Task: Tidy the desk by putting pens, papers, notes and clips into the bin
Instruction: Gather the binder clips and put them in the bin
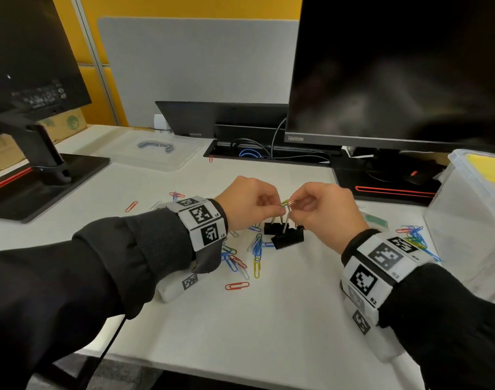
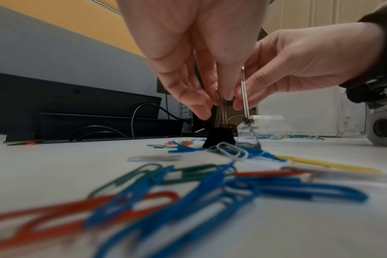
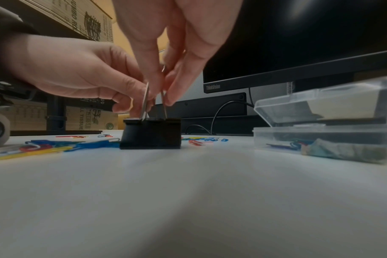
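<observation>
Two black binder clips (image 1: 288, 240) stand close together mid-desk, one (image 1: 273, 228) just behind the other. My left hand (image 1: 278, 211) pinches the upright wire handles of one clip (image 2: 219, 137). My right hand (image 1: 295, 205) pinches a wire handle of the other (image 3: 151, 133). The fingertips of both hands almost meet above the clips, with a small yellow-green paper clip (image 1: 284, 203) between them. Coloured paper clips (image 1: 257, 250) lie scattered around and under my wrists. The clear plastic bin (image 1: 466, 209) stands at the right edge, holding yellow notes.
A large monitor (image 1: 395, 66) stands behind the hands and a second monitor stand (image 1: 43, 175) at the left. A clear lid (image 1: 156, 153) lies at the back left. A cable slot (image 1: 254, 153) opens behind. More paper clips (image 1: 412, 237) pile up near the bin.
</observation>
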`<state>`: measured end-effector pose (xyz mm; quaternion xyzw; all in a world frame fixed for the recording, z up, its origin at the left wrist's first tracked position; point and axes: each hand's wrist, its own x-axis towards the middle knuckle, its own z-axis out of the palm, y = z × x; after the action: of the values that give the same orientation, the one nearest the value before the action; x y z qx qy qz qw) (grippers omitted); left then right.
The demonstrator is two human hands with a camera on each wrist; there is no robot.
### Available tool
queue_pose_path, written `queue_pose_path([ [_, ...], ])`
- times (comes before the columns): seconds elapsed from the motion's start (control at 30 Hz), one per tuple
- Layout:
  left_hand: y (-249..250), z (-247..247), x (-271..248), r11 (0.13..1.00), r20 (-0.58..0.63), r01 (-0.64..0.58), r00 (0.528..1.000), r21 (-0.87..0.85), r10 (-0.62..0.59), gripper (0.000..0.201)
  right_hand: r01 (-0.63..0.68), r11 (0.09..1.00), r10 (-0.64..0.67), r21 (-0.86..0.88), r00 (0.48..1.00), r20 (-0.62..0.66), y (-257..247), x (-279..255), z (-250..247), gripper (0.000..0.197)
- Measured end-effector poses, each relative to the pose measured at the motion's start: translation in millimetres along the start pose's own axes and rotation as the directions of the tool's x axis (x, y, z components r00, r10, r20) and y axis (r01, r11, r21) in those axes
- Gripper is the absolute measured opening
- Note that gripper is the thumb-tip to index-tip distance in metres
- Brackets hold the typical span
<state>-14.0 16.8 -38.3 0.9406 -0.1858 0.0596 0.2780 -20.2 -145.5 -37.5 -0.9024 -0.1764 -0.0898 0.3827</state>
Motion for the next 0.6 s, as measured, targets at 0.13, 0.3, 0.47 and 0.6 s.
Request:
queue_pose_path([
  [0.13,0.9,2.3,-0.7,0.998,0.037,0.002,0.999,-0.061,0.001,0.016,-0.05,0.997,0.052,-0.059,0.998,0.025,4.8,0.3,2.9,0.021],
  [0.3,6.2,3.2,-3.1,0.988,0.093,0.012,0.996,-0.154,0.002,0.021,-0.144,0.982,0.158,-0.121,0.981,0.115,7.0,-0.6,5.2,0.02],
  [0.47,12.7,-1.3,-7.0,0.986,0.106,-0.026,0.993,-0.167,0.044,0.032,-0.156,0.983,0.168,-0.098,0.977,0.129,5.2,-0.7,3.7,0.02],
  [0.6,11.0,-0.2,-6.9,0.993,0.128,-0.056,0.989,-0.109,0.069,0.026,-0.148,0.986,0.157,-0.078,0.98,0.123,6.4,-0.1,5.0,0.017],
])
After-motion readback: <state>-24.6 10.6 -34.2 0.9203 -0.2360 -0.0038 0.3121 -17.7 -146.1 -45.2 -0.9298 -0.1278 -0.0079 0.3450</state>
